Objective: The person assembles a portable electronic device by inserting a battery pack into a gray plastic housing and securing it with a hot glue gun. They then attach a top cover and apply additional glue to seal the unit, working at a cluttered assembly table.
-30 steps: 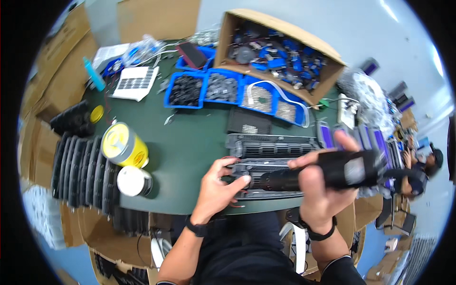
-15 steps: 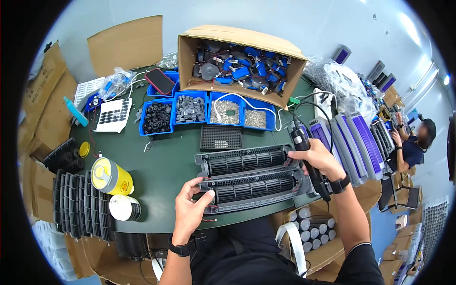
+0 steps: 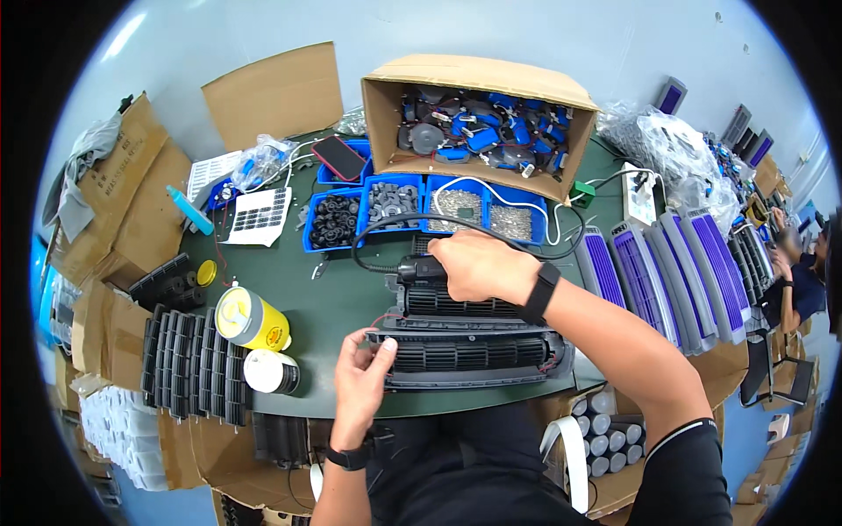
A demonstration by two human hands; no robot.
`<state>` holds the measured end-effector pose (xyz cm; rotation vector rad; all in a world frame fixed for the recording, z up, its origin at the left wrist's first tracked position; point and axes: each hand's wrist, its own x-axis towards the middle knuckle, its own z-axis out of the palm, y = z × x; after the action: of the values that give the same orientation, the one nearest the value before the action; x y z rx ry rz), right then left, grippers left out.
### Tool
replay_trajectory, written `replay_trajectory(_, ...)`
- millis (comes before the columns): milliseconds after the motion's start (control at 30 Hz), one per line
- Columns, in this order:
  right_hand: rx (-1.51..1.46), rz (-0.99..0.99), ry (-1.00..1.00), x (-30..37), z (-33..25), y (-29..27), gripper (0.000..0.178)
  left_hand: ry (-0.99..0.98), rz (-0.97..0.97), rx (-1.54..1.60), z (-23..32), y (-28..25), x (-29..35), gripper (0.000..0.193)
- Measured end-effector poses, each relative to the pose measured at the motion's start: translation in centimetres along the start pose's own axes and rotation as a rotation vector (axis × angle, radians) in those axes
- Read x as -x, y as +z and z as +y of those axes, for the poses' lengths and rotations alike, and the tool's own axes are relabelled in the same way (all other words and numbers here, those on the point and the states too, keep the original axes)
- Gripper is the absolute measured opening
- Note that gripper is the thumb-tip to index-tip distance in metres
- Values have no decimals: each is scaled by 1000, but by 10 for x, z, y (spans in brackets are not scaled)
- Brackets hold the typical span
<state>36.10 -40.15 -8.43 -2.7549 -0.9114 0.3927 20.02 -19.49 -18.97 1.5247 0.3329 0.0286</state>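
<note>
Two dark grey fan housings lie side by side at the table's front, each with a long black slatted roller inside. On the near fan housing [image 3: 474, 382], my left hand [image 3: 361, 377] grips the left end, thumb on top. My right hand [image 3: 478, 267] is closed round a black corded electric screwdriver [image 3: 423, 269], held roughly level above the far fan housing [image 3: 452, 309]. The screwdriver's cord leaves on the left and loops back over my wrist. Its tip is hidden by my hand. A thin red wire shows near the left ends of the housings.
Blue bins [image 3: 336, 219] of small parts stand behind, below a carton [image 3: 491, 67] of blue-and-grey motors. A yellow tumbler [image 3: 250, 317] and a white tub [image 3: 270, 372] stand left, beside stacked black rollers [image 3: 193, 364]. Purple-grey units [image 3: 645, 272] line the right; a co-worker [image 3: 794, 289] sits beyond.
My right hand has moved left with the screwdriver, from the housings' right end to above the far housing. My left hand stays on the near housing. The view has shifted.
</note>
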Motion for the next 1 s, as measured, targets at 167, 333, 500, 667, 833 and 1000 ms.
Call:
replay_trajectory(167, 41, -7, -99, -11, 4, 17, 31, 89, 135, 29, -16, 19, 18, 30)
replay_trajectory(333, 67, 203, -142, 20, 0, 0, 28, 173, 184, 93, 0, 22, 16, 40)
replay_trajectory(500, 3, 660, 263, 82, 18, -46, 31, 618, 39, -131, 118, 6, -14, 85)
replay_trajectory(667, -381, 1195, 405, 117, 31, -9, 23, 831, -125, -468, 210, 31, -39, 95)
replay_trajectory(833, -509, 1346, 316, 126, 16, 25, 22, 739, -219, -554, 224, 60, -47, 96)
replay_trajectory(1000, -593, 1323, 300, 130, 13, 28, 22, 785, -248, -473, 215, 66, -47, 87)
